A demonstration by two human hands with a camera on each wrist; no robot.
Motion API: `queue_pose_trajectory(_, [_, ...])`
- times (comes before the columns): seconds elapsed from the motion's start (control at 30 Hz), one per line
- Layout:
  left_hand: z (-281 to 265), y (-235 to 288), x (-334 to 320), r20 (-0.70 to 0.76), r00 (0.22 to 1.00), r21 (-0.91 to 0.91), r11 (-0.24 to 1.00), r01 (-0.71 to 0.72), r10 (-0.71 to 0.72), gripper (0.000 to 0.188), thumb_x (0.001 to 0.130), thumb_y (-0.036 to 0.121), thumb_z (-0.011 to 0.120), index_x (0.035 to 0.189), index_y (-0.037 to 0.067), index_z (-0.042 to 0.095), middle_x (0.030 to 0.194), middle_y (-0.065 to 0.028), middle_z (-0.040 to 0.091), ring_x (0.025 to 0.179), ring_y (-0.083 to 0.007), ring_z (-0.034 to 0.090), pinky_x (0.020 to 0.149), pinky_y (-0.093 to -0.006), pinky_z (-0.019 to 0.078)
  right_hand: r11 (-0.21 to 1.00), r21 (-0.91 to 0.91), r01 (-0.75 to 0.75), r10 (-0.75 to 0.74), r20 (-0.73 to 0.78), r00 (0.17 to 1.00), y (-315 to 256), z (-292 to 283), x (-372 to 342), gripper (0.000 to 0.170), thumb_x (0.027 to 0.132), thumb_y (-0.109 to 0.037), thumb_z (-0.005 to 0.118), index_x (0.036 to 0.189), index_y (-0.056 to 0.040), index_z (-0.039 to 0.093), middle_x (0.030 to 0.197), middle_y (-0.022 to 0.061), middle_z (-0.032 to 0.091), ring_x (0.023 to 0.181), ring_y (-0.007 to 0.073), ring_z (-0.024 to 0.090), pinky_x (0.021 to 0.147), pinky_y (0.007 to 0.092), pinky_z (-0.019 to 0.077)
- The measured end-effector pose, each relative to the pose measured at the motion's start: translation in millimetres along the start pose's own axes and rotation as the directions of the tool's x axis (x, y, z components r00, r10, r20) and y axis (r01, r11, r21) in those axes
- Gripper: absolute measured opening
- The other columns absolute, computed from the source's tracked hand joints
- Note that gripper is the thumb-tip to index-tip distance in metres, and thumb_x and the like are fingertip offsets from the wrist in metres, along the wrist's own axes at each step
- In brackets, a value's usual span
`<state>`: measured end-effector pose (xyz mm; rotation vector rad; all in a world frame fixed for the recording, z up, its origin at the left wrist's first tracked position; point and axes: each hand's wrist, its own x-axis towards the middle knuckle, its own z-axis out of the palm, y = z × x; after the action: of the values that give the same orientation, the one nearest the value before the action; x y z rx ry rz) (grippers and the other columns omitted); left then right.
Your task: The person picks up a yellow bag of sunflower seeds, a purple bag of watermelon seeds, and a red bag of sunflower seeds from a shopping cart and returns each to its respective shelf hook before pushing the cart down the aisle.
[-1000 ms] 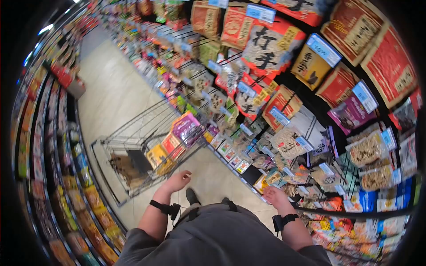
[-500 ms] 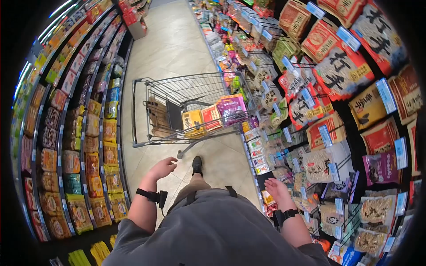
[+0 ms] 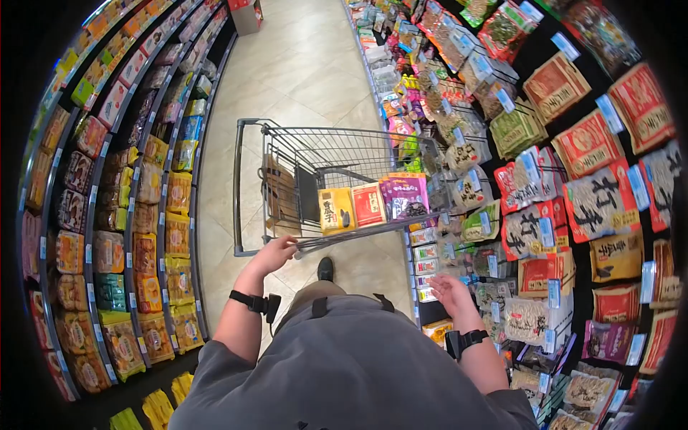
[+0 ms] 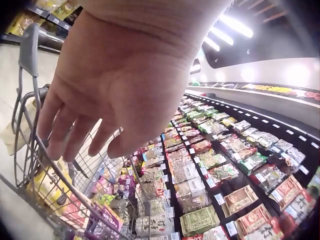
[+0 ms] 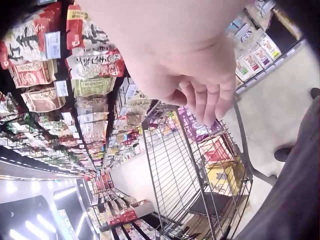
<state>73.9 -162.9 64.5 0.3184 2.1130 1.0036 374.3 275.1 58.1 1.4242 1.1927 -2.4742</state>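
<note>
In the supermarket aisle, tall shelves [image 3: 92, 215] of wrapped goods line the left side, their packets in yellow, orange, green and red. Beside them, on the pale tiled floor [image 3: 287, 64], a wire shopping cart [image 3: 239, 186] stands crosswise in front of the person. At its left end is a brown item [image 3: 278, 193], seen through the wires, then a dark panel [image 3: 307, 197]. Right of the panel, inside the basket, a yellow packet [image 3: 335, 209], a red packet [image 3: 368, 205] and purple packets [image 3: 405, 195] lie in a row, side by side.

The person's left hand [image 3: 272, 256] is at the cart's near side, palm down, its fingers relaxed and holding nothing; whether the fingertips touch the rim cannot be told. One dark shoe [image 3: 326, 269] shows on the floor just right of that hand. Farther right, the right hand [image 3: 453, 295] hovers near the lower part of the display rack [image 3: 561, 304], its fingers loosely bent, apart from the cart and gripping nothing. Bags in red, green, tan and purple hang in rows there, with blue-and-white price tags [image 3: 554, 294] in front of them.
</note>
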Motion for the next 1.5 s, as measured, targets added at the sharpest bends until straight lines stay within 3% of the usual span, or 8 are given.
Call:
queue_pose_trajectory(0.23, [-53.5, 5.0, 68.3, 0.029, 0.999, -0.093, 0.995, -0.035, 0.038, 0.034, 0.092, 0.019, 0.055, 0.119, -0.001, 0.060, 0.098, -0.0110, 0.069, 0.087, -0.0198, 0.066, 0.078, -0.0323, 0.0516, 0.998, -0.062, -0.010, 0.009, -0.009, 1.000, -34.7, 104.1, 54.1, 0.029, 0.095, -0.018, 0.055, 0.118, -0.0010, 0.056, 0.109, 0.0124, 0.065, 0.101, 0.0235, 0.063, 0.087, 0.0362, 0.0512])
queue_pose_trajectory(0.33, [-58.2, 2.0, 101.0, 0.112, 0.993, -0.369, 0.926, 0.074, -0.034, 0.034, 0.092, 0.018, 0.053, 0.121, 0.002, 0.059, 0.098, -0.0056, 0.069, 0.087, -0.0150, 0.065, 0.072, -0.0283, 0.0505, 0.987, -0.160, 0.015, -0.013, 0.018, 1.000, -41.1, 142.8, 75.7, 0.031, 0.094, -0.014, 0.053, 0.122, 0.0006, 0.053, 0.113, 0.0155, 0.064, 0.100, 0.0247, 0.064, 0.085, 0.0365, 0.0525])
queue_pose_trajectory(0.63, [-26.2, -18.7, 182.6, 0.171, 0.975, -0.351, 0.917, 0.192, -0.139, 0.031, 0.091, 0.017, 0.057, 0.117, 0.001, 0.060, 0.097, -0.0052, 0.067, 0.087, -0.0134, 0.064, 0.077, -0.0291, 0.0498, 0.959, -0.273, -0.075, 0.092, 0.048, 0.995, -60.2, 212.1, 132.2, 0.030, 0.095, -0.010, 0.047, 0.123, 0.0022, 0.052, 0.114, 0.0178, 0.063, 0.104, 0.0282, 0.064, 0.088, 0.0386, 0.0531])
queue_pose_trajectory(0.87, [22.8, -58.8, 247.7, 0.102, 0.973, -0.246, 0.943, 0.225, -0.205, 0.035, 0.091, 0.018, 0.055, 0.119, -0.003, 0.058, 0.108, -0.0182, 0.068, 0.100, -0.0249, 0.065, 0.088, -0.0334, 0.0487, 0.945, -0.249, -0.213, 0.241, 0.088, 0.967, -52.1, 233.7, 232.5, 0.027, 0.096, -0.010, 0.049, 0.120, 0.0021, 0.053, 0.117, 0.0183, 0.063, 0.105, 0.0275, 0.064, 0.088, 0.0375, 0.0534])
queue_pose_trajectory(0.97, [35.2, -60.0, 268.0, 0.119, 0.942, -0.286, 0.897, 0.336, -0.315, 0.037, 0.091, 0.015, 0.056, 0.124, -0.002, 0.056, 0.110, -0.0134, 0.066, 0.104, -0.0210, 0.060, 0.092, -0.0317, 0.0465, 0.923, -0.174, -0.344, 0.353, 0.024, 0.935, -33.9, 237.6, 288.3, 0.026, 0.097, -0.011, 0.049, 0.119, 0.0025, 0.054, 0.119, 0.0192, 0.062, 0.105, 0.0279, 0.064, 0.088, 0.0389, 0.0536])
queue_pose_trajectory(1.13, [65.5, -80.2, 303.9, 0.145, 0.865, -0.377, 0.781, 0.497, -0.481, 0.049, 0.093, 0.015, 0.054, 0.135, -0.008, 0.046, 0.129, -0.0214, 0.059, 0.123, -0.0281, 0.054, 0.105, -0.0348, 0.0399, 0.809, -0.440, -0.390, 0.390, -0.096, 0.916, 19.3, 232.0, 366.7, 0.041, 0.094, -0.020, 0.054, 0.129, -0.0004, 0.054, 0.124, 0.0148, 0.061, 0.116, 0.0241, 0.057, 0.094, 0.0397, 0.0477])
queue_pose_trajectory(1.27, [89.7, -91.9, 320.6, 0.082, 0.819, -0.453, 0.711, 0.538, -0.568, 0.051, 0.091, 0.015, 0.052, 0.135, -0.009, 0.045, 0.126, -0.0231, 0.061, 0.114, -0.0291, 0.061, 0.099, -0.0345, 0.0453, 0.696, -0.628, -0.348, 0.363, -0.111, 0.925, 46.5, 234.9, 404.4, 0.049, 0.091, -0.018, 0.057, 0.137, -0.0033, 0.050, 0.125, 0.0096, 0.060, 0.116, 0.0201, 0.055, 0.094, 0.0353, 0.0435])
queue_pose_trajectory(1.5, [97.9, -105.0, 337.3, 0.146, 0.775, -0.568, 0.589, 0.575, -0.615, 0.049, 0.092, 0.015, 0.051, 0.135, -0.010, 0.049, 0.128, -0.0209, 0.059, 0.121, -0.0275, 0.054, 0.105, -0.0354, 0.0395, 0.711, -0.565, -0.418, 0.493, -0.022, 0.870, 56.1, 240.6, 420.2, 0.056, 0.092, -0.019, 0.056, 0.145, -0.0059, 0.042, 0.134, 0.0114, 0.056, 0.122, 0.0230, 0.052, 0.100, 0.0371, 0.0401])
